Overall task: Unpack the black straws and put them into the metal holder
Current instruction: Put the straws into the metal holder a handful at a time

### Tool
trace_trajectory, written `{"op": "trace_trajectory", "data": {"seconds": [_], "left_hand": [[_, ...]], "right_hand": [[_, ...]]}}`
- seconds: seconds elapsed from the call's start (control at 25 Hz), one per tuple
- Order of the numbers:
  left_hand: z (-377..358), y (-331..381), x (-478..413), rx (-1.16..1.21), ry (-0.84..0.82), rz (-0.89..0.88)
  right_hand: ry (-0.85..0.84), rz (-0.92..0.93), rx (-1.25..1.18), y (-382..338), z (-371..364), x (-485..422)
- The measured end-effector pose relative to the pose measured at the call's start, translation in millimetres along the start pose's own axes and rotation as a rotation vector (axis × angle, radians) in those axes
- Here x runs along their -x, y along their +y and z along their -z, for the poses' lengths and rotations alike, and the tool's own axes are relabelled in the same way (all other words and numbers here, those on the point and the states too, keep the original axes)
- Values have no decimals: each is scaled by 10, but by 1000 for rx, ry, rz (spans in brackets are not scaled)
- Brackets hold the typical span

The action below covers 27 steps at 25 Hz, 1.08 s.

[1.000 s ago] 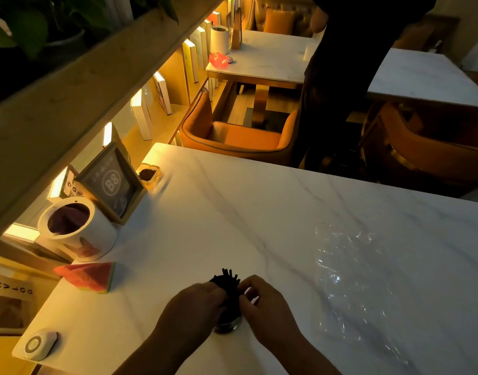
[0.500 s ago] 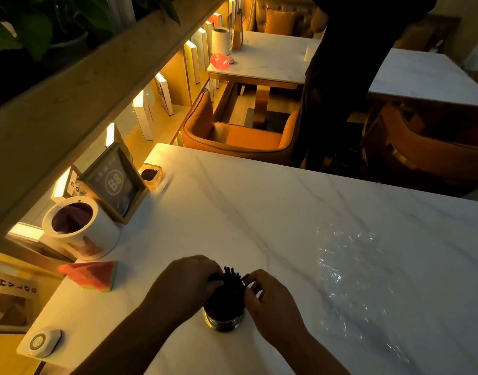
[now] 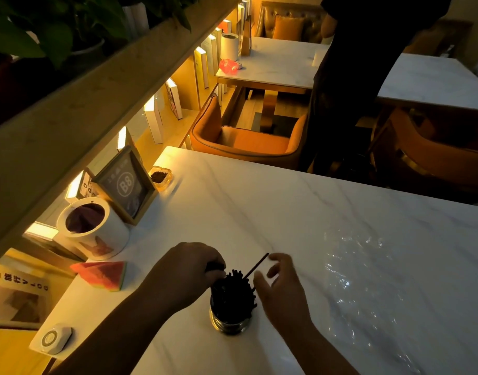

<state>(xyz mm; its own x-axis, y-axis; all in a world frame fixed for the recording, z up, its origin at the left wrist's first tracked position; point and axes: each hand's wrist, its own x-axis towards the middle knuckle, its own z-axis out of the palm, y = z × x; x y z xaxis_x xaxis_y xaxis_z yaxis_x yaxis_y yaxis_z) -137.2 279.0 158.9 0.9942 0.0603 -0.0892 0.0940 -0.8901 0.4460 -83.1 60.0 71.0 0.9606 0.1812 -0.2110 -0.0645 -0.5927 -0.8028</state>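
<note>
My left hand [image 3: 186, 272] is clenched over the rim of the metal holder [image 3: 229, 319], which stands between my hands, packed with black straws [image 3: 232, 292]. My right hand [image 3: 282, 285] is released, fingers spread, beside one straw [image 3: 257, 265] leaning outward. Clear plastic wrap [image 3: 368, 280] lies right of my fingers; a watermelon slice [image 3: 102, 274] lies left.

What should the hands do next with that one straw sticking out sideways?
Probably the right hand should tuck the leaning straw upright into the bundle of black straws: it slants out from the metal holder while the left hand steadies the bunch.
</note>
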Motion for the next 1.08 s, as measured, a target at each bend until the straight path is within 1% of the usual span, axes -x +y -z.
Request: {"op": "trace_trajectory", "data": {"seconds": [0.04, 0.08, 0.16, 0.2, 0.24, 0.32, 0.44, 0.48, 0.52, 0.6, 0.64, 0.72, 0.8, 0.92, 1.0, 1.04, 1.08], "left_hand": [[-9, -5, 9, 3, -10, 5], [-17, -7, 14, 2, -19, 6], [-32, -10, 8, -5, -26, 1], [-36, -11, 0, -5, -25, -2], [-34, -13, -7, -4, -24, -1], [-13, -16, -14, -5, -27, 7], [38, -18, -28, 3, -20, 11], [64, -19, -30, 8, -15, 10], [96, -19, -31, 12, -14, 7], [180, -20, -30, 17, -16, 4], [238, -25, -30, 21, -15, 8], [384, -33, -25, 38, -8, 32], [544, -44, -20, 64, -3, 65], [791, -64, -8, 141, 20, 109], [930, -88, -2, 202, 83, 131], [974, -97, -8, 218, 139, 141], [986, -103, -17, 247, 209, 157]], "right_hand": [[43, -52, -59, -3, 13, -76], [40, -112, -117, -4, 27, -154], [-85, -182, -187, -14, 38, -283], [-151, -173, -192, -35, 30, -321], [-185, -135, -178, -69, 17, -338], [-188, 12, -94, -138, -10, -314], [-193, 274, 197, -162, -47, -190], [-220, 316, 290, -145, -62, -143], [-256, 319, 343, -106, -72, -104], [-302, 254, 334, -46, -56, -25], [-283, 223, 301, -27, -35, 8], [-181, 205, 234, -16, 9, 38], [-94, 218, 188, -31, 49, 38], [-21, 244, 100, -69, 103, 33], [10, 272, 6, -84, 127, 52], [4, 294, -36, -89, 131, 78], [-40, 293, -73, -125, 128, 113]]}}
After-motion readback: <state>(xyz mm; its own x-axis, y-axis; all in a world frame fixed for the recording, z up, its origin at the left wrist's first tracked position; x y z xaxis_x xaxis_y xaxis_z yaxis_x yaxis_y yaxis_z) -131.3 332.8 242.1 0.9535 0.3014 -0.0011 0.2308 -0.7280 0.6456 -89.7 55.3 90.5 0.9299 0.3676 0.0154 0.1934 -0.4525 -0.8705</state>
